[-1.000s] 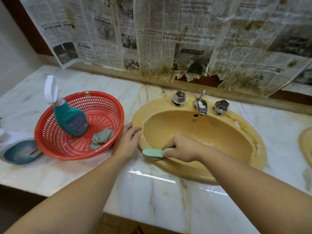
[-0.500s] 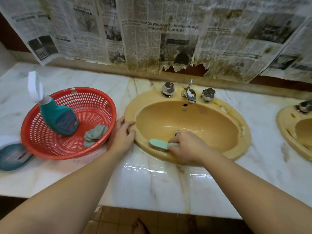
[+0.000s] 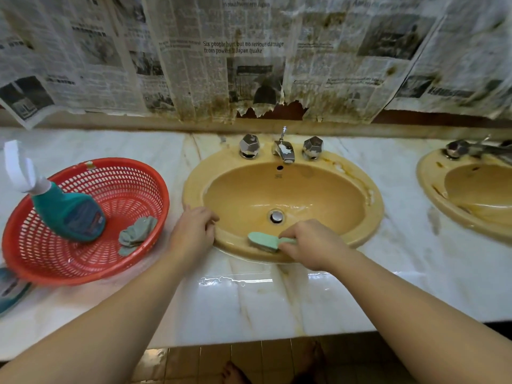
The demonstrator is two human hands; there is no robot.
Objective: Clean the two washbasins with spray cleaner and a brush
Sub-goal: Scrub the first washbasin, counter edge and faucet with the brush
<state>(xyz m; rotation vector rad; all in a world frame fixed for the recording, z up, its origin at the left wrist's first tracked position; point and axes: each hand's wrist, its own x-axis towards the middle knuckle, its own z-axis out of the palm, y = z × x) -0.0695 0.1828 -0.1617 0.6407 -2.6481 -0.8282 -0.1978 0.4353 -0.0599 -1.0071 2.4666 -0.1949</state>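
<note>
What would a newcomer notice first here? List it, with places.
The yellow basin at centre, where the right hand holds a green brush on its near rim and the left hand rests on its left edge. Left of it, a red basket holds a spray bottle and a rag. Stained newspaper covers the wall behind.

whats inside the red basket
The red basket holds a teal spray bottle leaning on its left rim and a crumpled grey-green cloth. Whatever lies beneath the bottle and cloth is covered.
</note>
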